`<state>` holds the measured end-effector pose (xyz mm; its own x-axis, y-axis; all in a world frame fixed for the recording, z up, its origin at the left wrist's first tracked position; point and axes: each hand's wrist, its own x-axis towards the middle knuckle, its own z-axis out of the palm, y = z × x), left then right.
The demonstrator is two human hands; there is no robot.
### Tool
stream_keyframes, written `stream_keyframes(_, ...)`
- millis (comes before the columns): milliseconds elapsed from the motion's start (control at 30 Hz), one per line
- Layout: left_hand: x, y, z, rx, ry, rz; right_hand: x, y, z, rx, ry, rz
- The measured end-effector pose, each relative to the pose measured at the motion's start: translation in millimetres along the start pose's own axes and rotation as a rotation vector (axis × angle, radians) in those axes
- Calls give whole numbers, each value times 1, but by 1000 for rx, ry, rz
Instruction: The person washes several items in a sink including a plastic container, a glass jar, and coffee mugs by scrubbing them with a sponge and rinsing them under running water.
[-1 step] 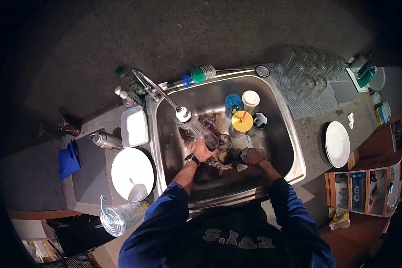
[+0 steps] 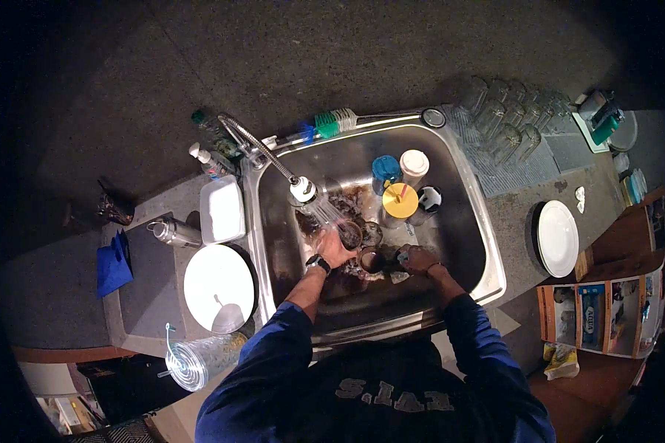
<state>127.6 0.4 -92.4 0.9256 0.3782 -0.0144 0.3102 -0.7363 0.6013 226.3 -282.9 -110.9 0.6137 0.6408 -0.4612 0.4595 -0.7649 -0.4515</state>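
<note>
My left hand (image 2: 335,248), with a dark watch on its wrist, is closed around a drinking glass (image 2: 350,236) inside the steel sink (image 2: 465,244). Water sprays from the white tap head (image 2: 303,190) onto that glass and hand. Two more glasses, one upper (image 2: 372,233) and one lower (image 2: 370,259), stand in the sink between my hands. My right hand (image 2: 423,260) is closed just right of the lower glass, with something small and greyish at its fingertips that I cannot make out. Brownish wet residue and suds cover the sink floor around the glasses.
Farther back in the sink stand a blue cup (image 2: 386,170), a white-lidded cup (image 2: 414,164), a yellow-lidded tumbler (image 2: 400,201) and a dark cup (image 2: 427,201). White plates flank the sink, left (image 2: 218,288) and right (image 2: 558,238). Several upturned glasses (image 2: 504,118) sit on a mat.
Both hands stay in nearly the same place. Only the water and the suds around the glasses look slightly different.
</note>
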Motion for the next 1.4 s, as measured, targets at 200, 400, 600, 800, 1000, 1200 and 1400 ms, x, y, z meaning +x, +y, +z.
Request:
stream_keyframes(200, 10, -1, 8, 32, 61, -97, -1, 2, -1, -20, 16, -34)
stream_keyframes(400, 9, 0, 5, 102, 57, 89, 6, 13, 12, -36, 32, -9)
stream_keyframes(600, 5, -1, 15, 24, 135, -43, 6, 10, 7, 2, -7, -9)
stream_keyframes(800, 2, -5, 15, 137, 156, -62, -10, -15, -19, -23, -42, 18)
stream_keyframes(1000, 10, 1, 6, -248, 82, 76, -6, -6, -9, -85, -48, 16)
stream_keyframes(1200, 33, -52, 9, -608, -758, -577, -1, -3, -5, -102, -86, -2)
stream_keyframes(1400, 42, -36, -18, -10, -1081, -533, -1, 3, 3, -51, -42, -32)
